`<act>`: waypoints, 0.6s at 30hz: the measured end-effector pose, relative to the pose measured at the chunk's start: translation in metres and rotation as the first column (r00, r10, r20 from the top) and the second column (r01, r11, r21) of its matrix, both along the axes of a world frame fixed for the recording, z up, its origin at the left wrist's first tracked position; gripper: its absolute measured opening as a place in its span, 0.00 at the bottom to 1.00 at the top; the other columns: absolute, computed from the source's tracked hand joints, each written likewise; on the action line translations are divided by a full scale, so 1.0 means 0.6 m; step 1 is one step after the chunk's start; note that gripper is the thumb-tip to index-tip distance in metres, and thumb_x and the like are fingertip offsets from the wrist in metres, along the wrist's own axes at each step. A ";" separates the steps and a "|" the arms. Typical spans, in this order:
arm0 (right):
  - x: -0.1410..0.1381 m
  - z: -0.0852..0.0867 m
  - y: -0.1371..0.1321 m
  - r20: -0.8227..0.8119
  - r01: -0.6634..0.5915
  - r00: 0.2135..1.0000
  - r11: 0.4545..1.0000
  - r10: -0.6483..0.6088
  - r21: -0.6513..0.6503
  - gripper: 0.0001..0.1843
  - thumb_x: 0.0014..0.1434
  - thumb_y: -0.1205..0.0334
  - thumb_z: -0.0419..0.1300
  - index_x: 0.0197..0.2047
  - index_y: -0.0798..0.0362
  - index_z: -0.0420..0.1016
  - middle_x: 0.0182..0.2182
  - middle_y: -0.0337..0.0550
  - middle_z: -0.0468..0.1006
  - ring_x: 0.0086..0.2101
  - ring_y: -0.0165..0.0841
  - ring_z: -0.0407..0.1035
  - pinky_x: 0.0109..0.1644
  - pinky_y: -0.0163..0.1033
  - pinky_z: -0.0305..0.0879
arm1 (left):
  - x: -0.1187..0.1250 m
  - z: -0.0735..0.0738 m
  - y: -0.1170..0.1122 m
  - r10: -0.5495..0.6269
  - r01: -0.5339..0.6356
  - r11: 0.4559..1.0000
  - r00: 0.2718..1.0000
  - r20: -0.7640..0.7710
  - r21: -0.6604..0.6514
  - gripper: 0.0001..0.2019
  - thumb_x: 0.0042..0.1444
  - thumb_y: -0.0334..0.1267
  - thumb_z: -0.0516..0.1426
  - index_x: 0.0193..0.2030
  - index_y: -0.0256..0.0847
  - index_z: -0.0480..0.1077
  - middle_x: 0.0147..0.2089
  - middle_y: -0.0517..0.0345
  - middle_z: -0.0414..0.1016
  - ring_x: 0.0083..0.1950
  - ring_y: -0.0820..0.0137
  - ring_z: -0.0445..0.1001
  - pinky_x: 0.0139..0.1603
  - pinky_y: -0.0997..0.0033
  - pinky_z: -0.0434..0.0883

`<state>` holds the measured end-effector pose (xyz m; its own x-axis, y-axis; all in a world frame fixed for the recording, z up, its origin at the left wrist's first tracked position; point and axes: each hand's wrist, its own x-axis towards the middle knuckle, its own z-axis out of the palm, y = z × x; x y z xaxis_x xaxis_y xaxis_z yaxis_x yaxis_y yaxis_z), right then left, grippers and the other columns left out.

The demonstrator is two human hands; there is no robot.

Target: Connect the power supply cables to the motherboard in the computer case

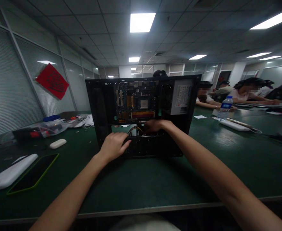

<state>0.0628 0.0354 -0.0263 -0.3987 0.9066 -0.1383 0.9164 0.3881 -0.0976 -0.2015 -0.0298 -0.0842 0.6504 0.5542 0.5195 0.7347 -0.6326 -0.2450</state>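
An open black computer case [98, 112] stands on the table in front of me, its inside facing me. Within it are a motherboard [144, 103] and, at the upper right, a power supply [181, 98]. My left hand [114, 146] is hooked over the lower metal rail of the case, thumb on the near side. My right hand [153, 127] reaches into the case below the motherboard; its fingers look curled but lie in shadow and blur. A bundle of thin cables [134, 129] arches between both hands, close to the right fingertips. Whether the right fingers grip it is hidden.
Left on the green table [136, 186] lie a phone with a green edge [35, 173], a white device [13, 171], a white earbud case [58, 143] and a plastic bag [42, 130]. A water bottle [226, 109] and white power strip [234, 125] stand right. Other people sit beyond.
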 end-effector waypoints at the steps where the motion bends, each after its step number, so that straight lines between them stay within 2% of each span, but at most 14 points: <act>1: 0.002 0.004 -0.003 -0.042 0.004 0.999 1.000 -0.004 -0.021 0.10 0.63 0.60 0.60 0.43 0.53 0.81 0.41 0.48 0.84 0.38 0.40 0.78 0.39 0.39 0.72 | 0.001 0.002 -0.001 0.000 0.000 1.000 1.000 -0.001 -0.010 0.16 0.71 0.46 0.48 0.46 0.39 0.72 0.44 0.48 0.81 0.44 0.59 0.79 0.45 0.58 0.72; 4: 0.009 0.021 -0.012 -0.207 0.029 0.978 0.998 -0.040 -0.056 0.14 0.67 0.61 0.54 0.48 0.54 0.79 0.35 0.47 0.84 0.30 0.35 0.77 0.35 0.39 0.72 | 0.000 0.016 -0.002 -0.003 0.000 0.996 1.000 -0.029 -0.089 0.16 0.70 0.46 0.49 0.48 0.39 0.73 0.45 0.48 0.81 0.44 0.59 0.80 0.43 0.61 0.73; 6: 0.010 0.031 -0.014 -0.231 0.061 0.970 0.996 -0.073 -0.058 0.15 0.68 0.59 0.54 0.49 0.55 0.79 0.32 0.47 0.83 0.27 0.35 0.76 0.34 0.40 0.72 | -0.004 0.035 0.001 -0.025 0.008 0.981 0.996 -0.084 -0.193 0.16 0.69 0.47 0.50 0.48 0.40 0.74 0.45 0.48 0.81 0.42 0.59 0.80 0.39 0.64 0.73; 9: -0.001 0.030 -0.005 -0.143 0.045 0.987 0.983 -0.070 -0.176 0.15 0.65 0.55 0.59 0.46 0.56 0.80 0.33 0.47 0.82 0.29 0.37 0.76 0.35 0.41 0.73 | -0.007 0.084 0.013 -0.098 0.013 0.915 0.977 -0.191 -0.404 0.15 0.65 0.49 0.55 0.48 0.43 0.76 0.46 0.50 0.82 0.41 0.63 0.81 0.35 0.70 0.72; 11: -0.018 0.017 0.006 -0.094 -0.031 0.996 0.958 0.004 -0.286 0.15 0.62 0.53 0.62 0.45 0.55 0.81 0.35 0.45 0.83 0.31 0.37 0.77 0.37 0.41 0.73 | 0.001 0.129 0.018 -0.089 -0.057 0.864 0.961 -0.263 -0.501 0.17 0.63 0.51 0.56 0.48 0.44 0.78 0.45 0.52 0.83 0.39 0.64 0.80 0.34 0.72 0.71; 13: -0.036 -0.002 0.017 -0.079 -0.075 0.995 0.947 0.053 -0.314 0.15 0.57 0.52 0.66 0.43 0.52 0.83 0.36 0.43 0.83 0.35 0.38 0.78 0.41 0.41 0.74 | 0.018 0.178 0.017 -0.044 -0.111 0.866 0.954 -0.295 -0.487 0.20 0.62 0.55 0.56 0.47 0.43 0.79 0.42 0.53 0.83 0.36 0.64 0.79 0.32 0.72 0.69; 15: -0.050 -0.020 0.027 -0.095 -0.054 0.995 0.966 0.031 -0.251 0.17 0.54 0.50 0.69 0.44 0.49 0.83 0.37 0.42 0.83 0.39 0.41 0.78 0.46 0.43 0.73 | 0.039 0.223 0.011 -0.124 0.016 0.899 0.968 -0.219 -0.438 0.21 0.63 0.55 0.55 0.49 0.43 0.79 0.42 0.53 0.82 0.38 0.65 0.78 0.34 0.73 0.69; 16: -0.054 -0.027 0.030 -0.110 -0.025 0.994 0.978 0.002 -0.205 0.18 0.53 0.49 0.69 0.44 0.48 0.83 0.37 0.43 0.83 0.42 0.43 0.78 0.49 0.44 0.73 | 0.047 0.240 0.007 -0.172 0.081 0.898 0.969 -0.177 -0.432 0.21 0.64 0.55 0.54 0.51 0.43 0.78 0.43 0.54 0.82 0.39 0.65 0.78 0.36 0.73 0.69; 18: -0.055 -0.039 0.036 -0.140 0.023 0.989 0.991 -0.042 -0.131 0.19 0.54 0.47 0.68 0.46 0.47 0.82 0.40 0.45 0.84 0.46 0.46 0.77 0.52 0.46 0.72 | 0.054 0.261 0.007 -0.213 0.152 0.909 0.969 -0.121 -0.387 0.23 0.65 0.55 0.53 0.55 0.43 0.76 0.45 0.54 0.80 0.44 0.64 0.77 0.41 0.71 0.69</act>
<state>0.0301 0.0567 -0.0497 -0.3931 0.8977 -0.1991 0.9016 0.3338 -0.2751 -0.1694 -0.0259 0.0723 0.8147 0.5506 0.1816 0.5690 -0.8196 -0.0676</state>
